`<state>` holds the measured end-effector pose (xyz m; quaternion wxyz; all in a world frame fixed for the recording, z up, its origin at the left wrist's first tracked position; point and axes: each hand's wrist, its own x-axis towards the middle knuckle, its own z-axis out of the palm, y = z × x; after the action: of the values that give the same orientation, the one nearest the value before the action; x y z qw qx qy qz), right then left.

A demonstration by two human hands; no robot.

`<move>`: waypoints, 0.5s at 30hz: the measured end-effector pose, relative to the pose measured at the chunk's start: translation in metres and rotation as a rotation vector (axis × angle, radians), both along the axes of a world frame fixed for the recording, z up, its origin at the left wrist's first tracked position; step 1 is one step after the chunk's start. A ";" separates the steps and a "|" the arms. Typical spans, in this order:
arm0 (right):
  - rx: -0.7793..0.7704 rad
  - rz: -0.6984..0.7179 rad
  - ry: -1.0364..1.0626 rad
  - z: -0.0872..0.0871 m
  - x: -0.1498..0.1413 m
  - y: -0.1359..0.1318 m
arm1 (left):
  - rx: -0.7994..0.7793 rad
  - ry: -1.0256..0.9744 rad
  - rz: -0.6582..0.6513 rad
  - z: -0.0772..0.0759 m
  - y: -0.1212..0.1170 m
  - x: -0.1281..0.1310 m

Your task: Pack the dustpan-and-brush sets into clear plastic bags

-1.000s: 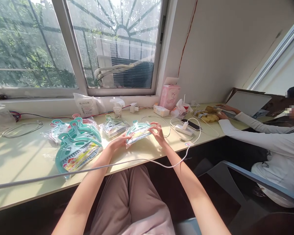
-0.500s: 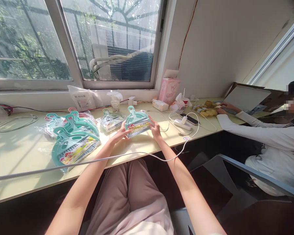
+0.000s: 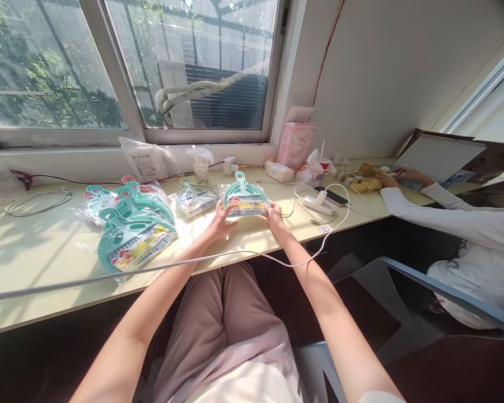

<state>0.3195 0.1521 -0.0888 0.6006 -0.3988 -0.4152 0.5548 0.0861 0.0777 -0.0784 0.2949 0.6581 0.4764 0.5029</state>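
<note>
Both my hands hold one teal plastic dustpan set in a clear bag [image 3: 246, 197], upright over the pale desk [image 3: 46, 254], handle pointing away from me. My left hand [image 3: 220, 219] grips its lower left corner and my right hand [image 3: 274, 213] pinches its lower right corner. Just left of it lies another bagged set [image 3: 195, 200]. Further left sits a pile of several teal sets in bags [image 3: 132, 229].
A white cable [image 3: 159, 268] runs across the desk's front edge over my arms. A charger and phone [image 3: 325, 200], a pink box [image 3: 294, 144] and small packets stand behind. A person in a white sleeve [image 3: 437, 210] works at the right with a laptop [image 3: 437, 159].
I have turned the bagged set from lying slanted to upright, handle pointing away, and shifted both hands down to its lower corners. The view has tilted slightly.
</note>
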 end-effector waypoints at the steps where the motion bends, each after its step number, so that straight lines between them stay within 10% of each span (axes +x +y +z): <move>1: 0.005 0.021 0.001 0.000 -0.001 -0.001 | 0.026 0.000 0.045 -0.001 0.002 0.000; 7: -0.033 -0.022 -0.045 0.004 0.000 -0.005 | 0.022 -0.037 -0.081 -0.006 0.005 -0.007; 15: -0.046 0.038 -0.224 0.000 0.000 -0.003 | 0.058 -0.141 0.279 -0.014 0.013 -0.005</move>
<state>0.3192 0.1486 -0.0887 0.5305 -0.4642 -0.4745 0.5273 0.0809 0.0907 -0.0922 0.2355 0.5569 0.5267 0.5975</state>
